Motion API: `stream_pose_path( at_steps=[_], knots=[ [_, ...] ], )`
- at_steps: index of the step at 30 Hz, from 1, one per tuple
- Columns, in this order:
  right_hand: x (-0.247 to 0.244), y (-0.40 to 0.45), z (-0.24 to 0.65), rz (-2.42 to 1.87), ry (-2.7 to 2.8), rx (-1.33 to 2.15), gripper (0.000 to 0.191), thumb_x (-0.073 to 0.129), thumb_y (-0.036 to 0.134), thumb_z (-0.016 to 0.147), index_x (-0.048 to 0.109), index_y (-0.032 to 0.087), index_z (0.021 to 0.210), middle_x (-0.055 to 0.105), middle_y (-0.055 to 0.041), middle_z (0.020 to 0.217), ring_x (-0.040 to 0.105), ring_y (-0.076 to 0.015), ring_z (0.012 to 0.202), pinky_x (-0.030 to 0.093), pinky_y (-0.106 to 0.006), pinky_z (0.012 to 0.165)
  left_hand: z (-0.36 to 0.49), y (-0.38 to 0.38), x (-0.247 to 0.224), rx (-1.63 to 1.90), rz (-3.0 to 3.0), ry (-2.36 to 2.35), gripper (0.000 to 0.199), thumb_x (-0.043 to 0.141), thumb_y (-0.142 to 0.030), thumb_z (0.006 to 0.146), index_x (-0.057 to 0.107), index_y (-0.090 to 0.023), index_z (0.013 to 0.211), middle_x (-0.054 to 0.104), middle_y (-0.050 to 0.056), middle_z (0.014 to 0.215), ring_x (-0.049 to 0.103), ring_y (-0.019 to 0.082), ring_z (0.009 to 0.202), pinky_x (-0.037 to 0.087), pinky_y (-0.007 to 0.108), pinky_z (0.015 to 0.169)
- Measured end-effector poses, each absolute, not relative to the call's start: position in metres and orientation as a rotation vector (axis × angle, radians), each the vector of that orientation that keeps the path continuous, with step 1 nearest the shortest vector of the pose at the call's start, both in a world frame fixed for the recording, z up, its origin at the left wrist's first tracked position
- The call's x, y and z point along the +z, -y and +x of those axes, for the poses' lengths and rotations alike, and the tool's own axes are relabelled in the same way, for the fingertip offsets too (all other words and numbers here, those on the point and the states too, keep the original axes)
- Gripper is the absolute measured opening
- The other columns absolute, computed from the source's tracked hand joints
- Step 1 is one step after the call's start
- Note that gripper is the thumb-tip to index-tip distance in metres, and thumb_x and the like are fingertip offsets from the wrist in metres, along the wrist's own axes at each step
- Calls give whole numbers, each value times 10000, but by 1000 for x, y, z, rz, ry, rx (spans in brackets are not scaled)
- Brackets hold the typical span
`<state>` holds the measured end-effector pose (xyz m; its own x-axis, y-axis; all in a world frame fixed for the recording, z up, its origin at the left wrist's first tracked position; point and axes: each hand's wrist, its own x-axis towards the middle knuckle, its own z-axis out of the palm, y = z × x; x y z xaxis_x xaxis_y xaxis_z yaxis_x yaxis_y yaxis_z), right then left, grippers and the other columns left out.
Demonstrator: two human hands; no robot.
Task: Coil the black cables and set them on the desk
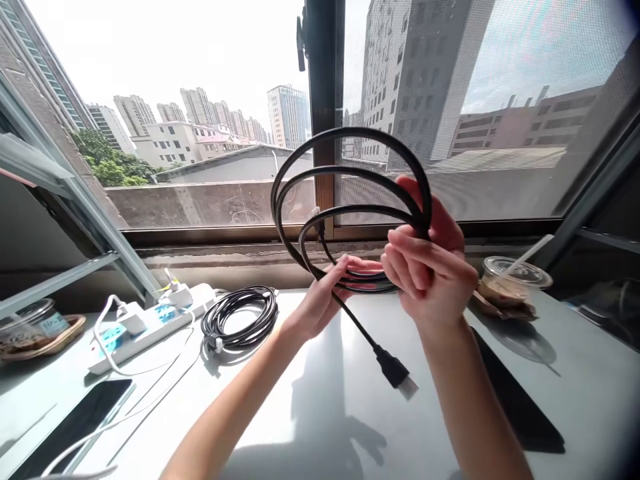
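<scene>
A black USB cable (pixel 350 131) hangs in several loose loops between my two hands, above the white table. My right hand (pixel 434 260) is closed round the bunched loops on their right side. On the lower left of the loops, my left hand (pixel 327 297) pinches the cable between thumb and fingers. One end, a black USB plug (pixel 393 368) with a metal tip, dangles below and between the hands. A second black connector (pixel 320 223) shows behind the loops, near the window frame.
To the left lies a coiled black cable (pixel 240 317), beside a white power strip (pixel 155 327) with chargers plugged in. A phone (pixel 75 427) is at front left. On the right are a lidded drink cup (pixel 515 277) and a flat black object (pixel 520 393). The window (pixel 325 120) stands behind.
</scene>
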<state>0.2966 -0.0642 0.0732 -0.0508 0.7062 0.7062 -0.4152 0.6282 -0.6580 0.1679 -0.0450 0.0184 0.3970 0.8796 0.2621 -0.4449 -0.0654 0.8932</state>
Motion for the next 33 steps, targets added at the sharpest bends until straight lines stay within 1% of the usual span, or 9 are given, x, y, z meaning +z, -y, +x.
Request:
stream_pose_path(
  at_steps=[5, 7, 9, 12, 15, 19, 24, 29, 33],
  knots=[
    [68, 38, 301, -341, 1272, 934, 273, 659, 205, 708, 635, 225, 980, 410, 112, 431, 340, -49, 322, 285, -187, 318, 155, 42, 32, 1530, 1173, -552, 278, 557, -410, 860, 479, -184, 718, 697, 34, 1025, 606, 196, 1087, 413, 335, 981],
    [65, 29, 302, -414, 1301, 876, 281, 654, 241, 739, 613, 205, 1015, 472, 99, 487, 422, -58, 356, 361, -187, 356, 148, 42, 38, 1595, 1213, -598, 299, 573, -435, 842, 460, -190, 712, 691, 7, 788, 656, 200, 967, 460, 324, 895],
    [61, 24, 301, -515, 1347, 761, 327, 634, 288, 769, 581, 192, 1077, 528, 80, 563, 473, -65, 376, 404, -192, 380, 142, 43, 43, 1608, 1285, -682, 306, 567, -455, 838, 457, -198, 715, 513, -58, 495, 682, 181, 769, 482, 274, 763],
    [55, 21, 297, -654, 1341, 442, 385, 618, 296, 783, 543, 211, 1151, 595, 33, 736, 484, -60, 402, 412, -191, 373, 133, 44, 47, 1641, 1382, -844, 286, 527, -465, 859, 477, -198, 771, 287, -110, 403, 598, 121, 497, 449, 212, 597],
    [51, 21, 290, -689, 1351, 169, 394, 607, 264, 801, 547, 248, 1190, 617, -4, 876, 455, -58, 451, 426, -193, 402, 125, 43, 48, 1633, 1401, -963, 249, 529, -434, 861, 495, -187, 863, 329, -118, 432, 484, 84, 388, 425, 202, 500],
    [48, 19, 287, -629, 1480, 62, 443, 591, 304, 848, 522, 273, 1284, 623, -37, 968, 401, -65, 476, 415, -203, 417, 120, 41, 48, 1586, 1410, -979, 264, 539, -417, 854, 512, -167, 936, 329, -127, 443, 318, 54, 343, 437, 212, 447],
    [48, 16, 293, -581, 1463, 58, 468, 624, 340, 836, 538, 320, 1296, 608, -23, 940, 352, -58, 465, 376, -207, 401, 122, 43, 49, 1578, 1407, -925, 302, 557, -430, 844, 516, -168, 990, 330, -127, 438, 291, 48, 357, 444, 211, 439],
    [51, 18, 295, -576, 1425, 116, 429, 664, 342, 806, 606, 302, 1229, 594, 1, 861, 310, -45, 435, 354, -217, 399, 126, 48, 53, 1462, 1299, -881, 205, 596, -350, 820, 517, -182, 906, 323, -122, 408, 274, 38, 343, 432, 200, 418],
    [53, 22, 293, -566, 1450, 60, 417, 659, 348, 811, 618, 250, 1215, 591, -2, 804, 397, -73, 499, 418, -226, 475, 125, 48, 57, 1462, 1223, -877, 119, 591, -270, 813, 525, -183, 858, 297, -122, 398, 230, 25, 325, 351, 151, 365]
  ],
)
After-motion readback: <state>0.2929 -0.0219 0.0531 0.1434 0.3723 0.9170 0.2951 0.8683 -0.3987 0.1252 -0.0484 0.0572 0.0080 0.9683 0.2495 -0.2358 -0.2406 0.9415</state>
